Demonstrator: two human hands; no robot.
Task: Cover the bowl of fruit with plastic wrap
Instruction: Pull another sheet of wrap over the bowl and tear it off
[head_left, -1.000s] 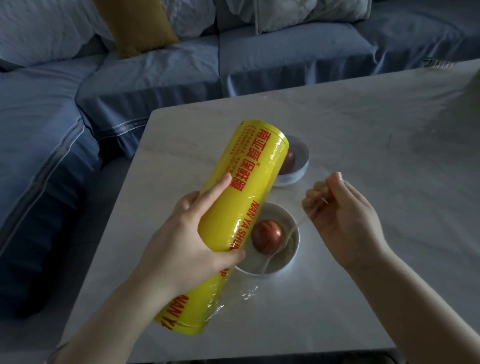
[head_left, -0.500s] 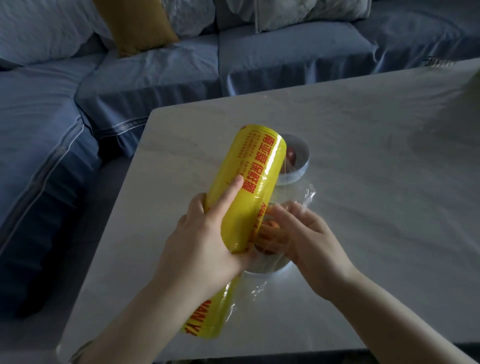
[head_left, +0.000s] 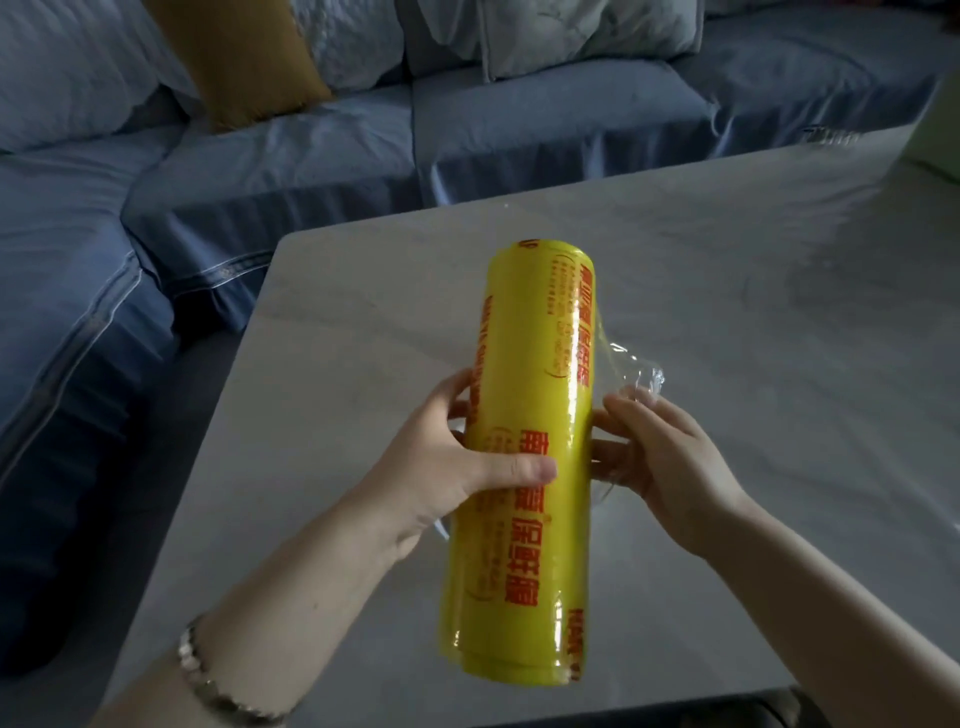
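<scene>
The left hand's fingers (head_left: 458, 383) curl round the far side of the roll of plastic wrap (head_left: 535, 322), and the thumb (head_left: 519, 470) lies flat across its front, just below the roll's middle. So the left hand (head_left: 431, 467) grips the roll and holds it above the surface (head_left: 363, 312). The right hand's fingers (head_left: 621, 408) reach in from the right and meet the roll's right edge at about the same height. A loose flap of clear film (head_left: 631, 371) comes off that edge and bunches just above them. Whether these fingers pinch the film or only touch it cannot be told. The right hand (head_left: 670, 462) is seen from its back, and its forearm runs down to the lower right corner of the frame.

The roll is yellow with red printed characters. It stands nearly upright in the centre of the frame, its top end tipped a little to the right and its bottom end close to the surface's near edge. A beaded bracelet (head_left: 208, 680) sits on the left wrist at the lower left.

The surface is pale, marbled and grey-white, and fills the middle and right of the frame. Behind it and along the left runs a blue sofa (head_left: 545, 130). A mustard cushion (head_left: 244, 52) lies at the upper left, with pale cushions (head_left: 571, 31) along the top.
</scene>
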